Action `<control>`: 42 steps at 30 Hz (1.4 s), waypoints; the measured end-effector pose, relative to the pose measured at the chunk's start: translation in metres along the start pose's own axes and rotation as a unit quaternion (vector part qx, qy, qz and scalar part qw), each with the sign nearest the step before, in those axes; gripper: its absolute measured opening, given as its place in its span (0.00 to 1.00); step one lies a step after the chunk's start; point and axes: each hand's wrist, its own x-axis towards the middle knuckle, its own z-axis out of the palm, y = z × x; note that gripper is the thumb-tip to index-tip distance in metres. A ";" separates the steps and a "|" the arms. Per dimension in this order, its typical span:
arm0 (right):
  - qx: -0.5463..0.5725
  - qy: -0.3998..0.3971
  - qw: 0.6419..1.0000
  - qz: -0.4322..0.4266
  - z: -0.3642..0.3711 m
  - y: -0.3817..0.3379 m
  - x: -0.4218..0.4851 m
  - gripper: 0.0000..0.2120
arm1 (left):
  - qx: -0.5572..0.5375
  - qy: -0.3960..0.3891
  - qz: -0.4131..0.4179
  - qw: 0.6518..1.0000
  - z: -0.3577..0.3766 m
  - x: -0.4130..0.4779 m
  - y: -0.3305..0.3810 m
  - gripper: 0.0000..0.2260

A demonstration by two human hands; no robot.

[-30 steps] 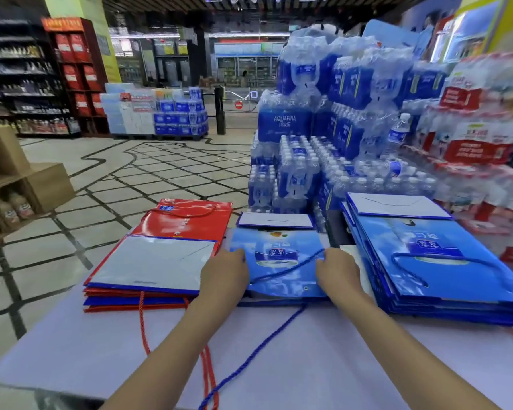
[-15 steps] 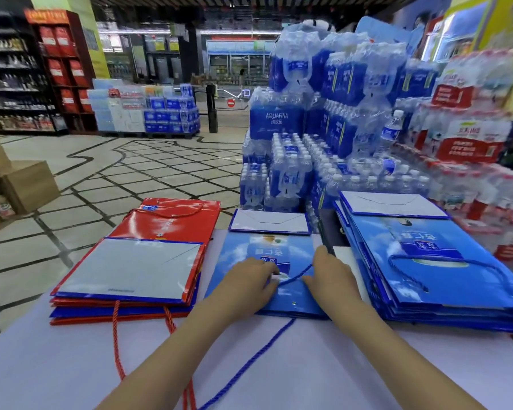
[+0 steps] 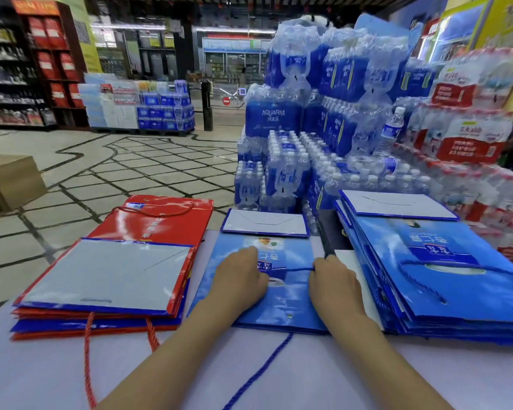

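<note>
The blue bag (image 3: 290,301) is judged light, slippery, easily creased; its cord (image 3: 296,269), the best hold, is pinched by left hand (image 3: 241,280) and right hand (image 3: 335,281).

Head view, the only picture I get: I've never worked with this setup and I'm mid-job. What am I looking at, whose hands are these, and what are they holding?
There is no machine here: a person works with two bare hands, and the single camera sits on their head, looking forward and down. The white table carries flat paper gift bags in three lots: a red and blue stack on the left, one blue bag in the middle, and a blue stack on the right. The left hand and right hand rest on the middle bag, and each pinches the blue cord handle stretched between them. Behind the table stand packs of bottled water.
</note>
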 end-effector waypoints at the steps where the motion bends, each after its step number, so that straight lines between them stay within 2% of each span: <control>1: 0.008 0.011 1.000 -0.010 0.001 0.001 0.000 0.08 | 0.016 0.003 -0.017 1.000 0.001 0.001 -0.002 0.06; 4: 0.041 0.040 0.997 -0.053 0.003 0.002 -0.002 0.11 | 0.049 0.002 -0.022 0.999 -0.002 0.003 -0.005 0.06; 6: 0.045 0.043 0.995 -0.074 0.004 0.002 -0.001 0.11 | 0.064 -0.011 0.045 0.997 0.001 0.006 -0.004 0.15; 8: 0.041 0.035 0.995 -0.083 0.006 0.003 0.000 0.12 | 0.018 -0.036 0.110 0.993 0.004 0.005 -0.001 0.21; 9: 0.035 0.028 0.995 -0.084 0.007 0.003 0.001 0.12 | -0.012 -0.043 0.133 0.990 0.007 0.004 0.000 0.21; 12: 0.028 0.008 0.996 -0.082 0.010 0.004 0.001 0.13 | -0.045 -0.045 0.173 0.983 0.012 0.001 0.002 0.10; 15: 0.038 -0.001 0.996 -0.086 0.008 0.004 0.002 0.13 | -0.052 -0.061 0.154 0.985 0.009 0.002 -0.001 0.06; 20: -0.032 -0.016 0.994 -0.101 0.004 0.003 0.001 0.13 | -0.013 -0.013 0.066 0.998 -0.001 0.002 -0.009 0.11; 22: -0.037 -0.029 0.995 -0.093 0.001 0.002 0.001 0.13 | 0.021 -0.005 0.044 0.999 -0.003 0.001 -0.010 0.14; 29: -0.011 -0.088 0.990 -0.113 -0.008 0.005 0.001 0.16 | 0.159 -0.028 0.004 0.987 -0.004 0.001 -0.009 0.12; 33: -0.009 -0.127 0.980 -0.151 -0.013 0.006 0.000 0.16 | 0.169 -0.041 -0.015 0.985 -0.005 0.000 -0.009 0.13; 35: 0.007 -0.137 0.977 -0.164 -0.015 0.008 -0.002 0.12 | 0.169 -0.041 -0.023 0.984 -0.006 0.000 -0.010 0.12; 40: 0.025 -0.131 0.977 -0.164 -0.018 0.011 -0.004 0.09 | 0.149 -0.027 -0.047 0.987 -0.011 -0.002 -0.010 0.10; 42: 0.026 -0.129 0.979 -0.158 -0.018 0.009 -0.005 0.10 | 0.142 -0.008 -0.037 0.989 -0.013 -0.002 -0.011 0.12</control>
